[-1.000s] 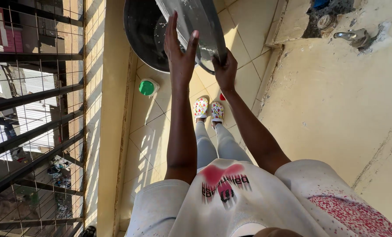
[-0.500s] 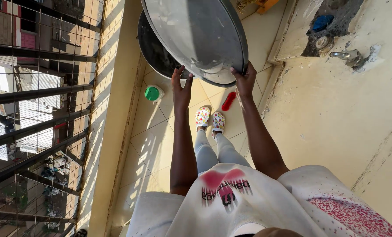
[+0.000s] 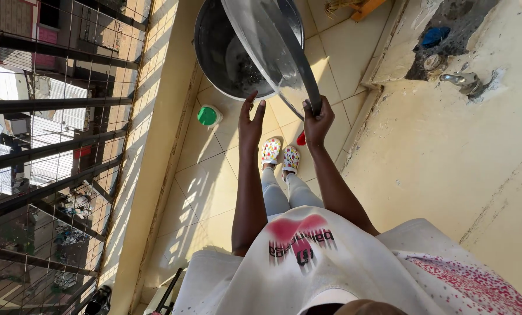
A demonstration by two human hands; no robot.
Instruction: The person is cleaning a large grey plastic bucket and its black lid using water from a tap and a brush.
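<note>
A: Two big metal things: dark round basin (image 3: 226, 52) on the tiled floor (image 3: 208, 181), shiny steel lid (image 3: 272, 49) tilted on edge over it.

B: Hands?

A: Right hand (image 3: 317, 122) is clenched around the lid's lower rim. Left hand (image 3: 250, 122) is spread, fingers up, just beside the lid; touching or not, can't tell.

B: Small stuff?

A: Green-capped container (image 3: 209, 115) near the basin, wall tap (image 3: 462, 81) well apart.

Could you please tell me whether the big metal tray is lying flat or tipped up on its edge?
Tipped up: the metal tray stands edge-on above the basin, its rim gripped by the right hand.
</note>
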